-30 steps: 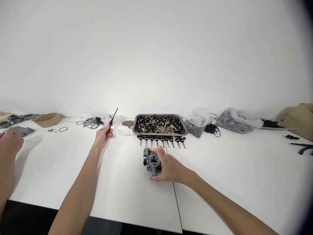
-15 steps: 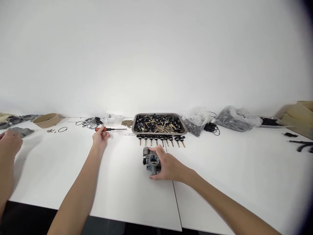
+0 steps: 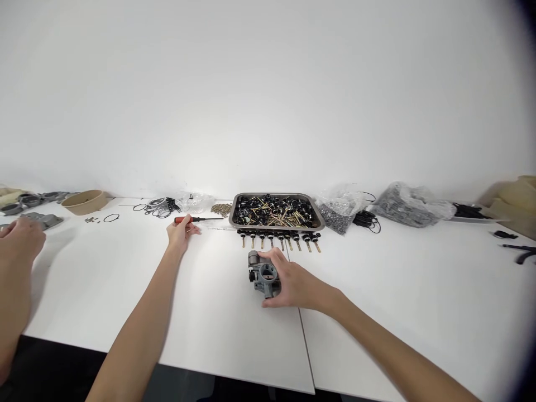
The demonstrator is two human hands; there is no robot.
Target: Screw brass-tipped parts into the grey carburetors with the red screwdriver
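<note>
My right hand is wrapped round a grey metal carburettor body that rests on the white table, just in front of a row of brass-stemmed black-capped parts. My left hand lies stretched out by a red-handled screwdriver that lies flat on the table. Its fingertips touch or nearly touch the handle, and the fingers are loosely apart. A metal tray full of black and brass parts stands behind the row.
Another person's hand is at the far left, near grey castings and a tan bowl. Black O-rings, a pile of small brass pieces and plastic bags of parts line the back. Black tools lie far right.
A second ago my left hand held the screwdriver raised; it has laid it flat on the table and loosened its grip. My right hand has tilted the carburettor slightly.
</note>
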